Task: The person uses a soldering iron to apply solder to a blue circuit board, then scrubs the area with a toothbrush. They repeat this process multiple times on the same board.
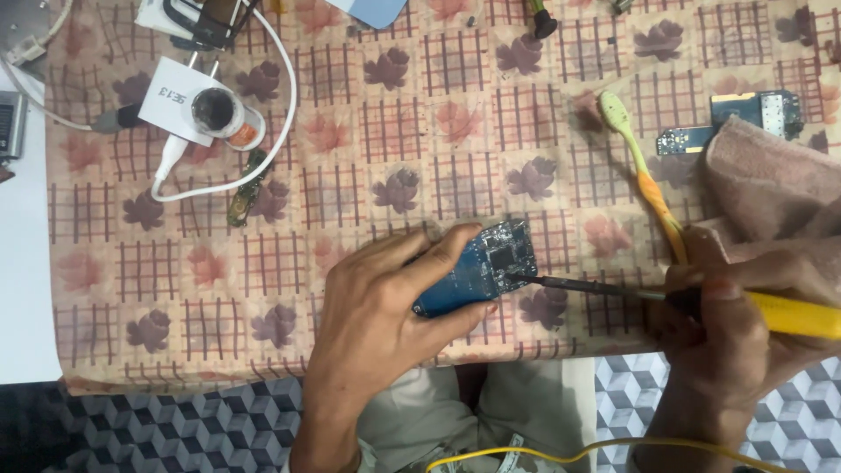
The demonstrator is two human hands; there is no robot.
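Leaf-patterned cloth covers the tabletop [420, 131], and near its front edge the left hand [385, 307] closes thumb and fingers around the edges of a blue circuit board [480, 270], pinning it flat, while the right hand [727, 342], wrapped shut on a yellow-handled soldering iron [631, 293], touches the tip to the board's centre. Thin, stiff, light and probably fragile, the board looks best held by its bare edges. At two o'clock lie a toothbrush [644, 180], a pink towel [771, 184] and a second board [745, 118]; at ten o'clock, a white charger [175, 101].
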